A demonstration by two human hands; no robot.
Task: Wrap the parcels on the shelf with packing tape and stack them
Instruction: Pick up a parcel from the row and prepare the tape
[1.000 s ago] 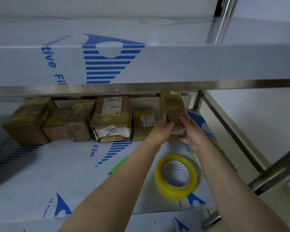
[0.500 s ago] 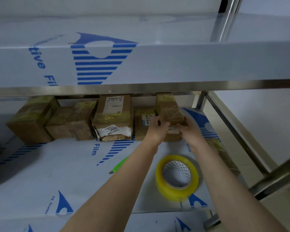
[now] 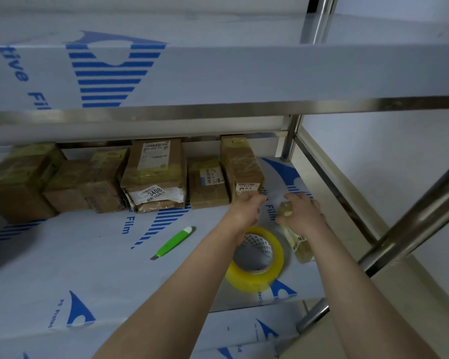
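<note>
A tall brown taped parcel (image 3: 241, 164) stands at the right end of the row at the back of the shelf (image 3: 83, 260). My left hand (image 3: 246, 207) is at its lower front edge, fingertips just touching the label, fingers loose. My right hand (image 3: 302, 213) is to the right of it, curled over the far end of a small parcel wrapped in yellowish tape (image 3: 300, 246) that lies on the shelf. A yellow packing tape roll (image 3: 254, 279) lies flat between my forearms.
Several brown parcels line the back: a large one (image 3: 18, 182), two smaller ones (image 3: 73, 187), a labelled stack (image 3: 153, 167) and a short box (image 3: 208, 185). A green utility knife (image 3: 174, 242) lies mid-shelf. The upper shelf (image 3: 218, 73) overhangs; metal posts (image 3: 290, 141) stand right.
Both hands set the tall parcel down upright at the right end of the row. My right hand then left it and dropped onto the small parcel beside the tape roll.
</note>
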